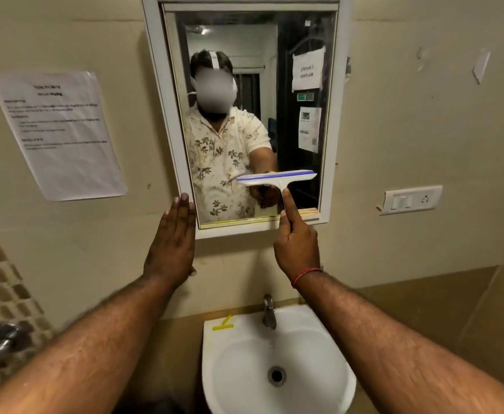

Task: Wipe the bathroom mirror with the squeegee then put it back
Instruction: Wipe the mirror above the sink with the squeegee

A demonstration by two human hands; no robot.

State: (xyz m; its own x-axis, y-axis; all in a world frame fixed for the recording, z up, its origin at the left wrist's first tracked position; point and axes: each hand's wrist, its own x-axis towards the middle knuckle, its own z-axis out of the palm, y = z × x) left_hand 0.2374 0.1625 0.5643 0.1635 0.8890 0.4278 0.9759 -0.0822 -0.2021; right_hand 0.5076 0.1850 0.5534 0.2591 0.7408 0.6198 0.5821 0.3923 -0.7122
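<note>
A person's right hand (297,243) gripped the handle of a white plastic squeegee with a blue rubber strip (276,178), index finger stretched up the handle and the other fingers curled round it. The blade lay level across the lower right part of the rectangular wall mirror (286,40), apparently against the glass. The left hand (173,243) was spread flat, fingers straight and together, on the beige wall at the lower left corner of the mirror's white frame (161,100).

The grip looked light. A hard pull could twist the blade off the glass and leave streaks, or let the tool slip into the white ceramic basin (214,354) directly below.

Little glass remained under the blade before the bottom frame, so a downward stroke would stop short. The blade's right end sat near the right frame edge. Open glass lay to the left and above. The blade spanned only part of the width, so the left strip would likely need its own pass.

A yellow tape mark (223,324) on the basin rim, beside the metal tap (269,312), possibly marked the return spot.
</note>
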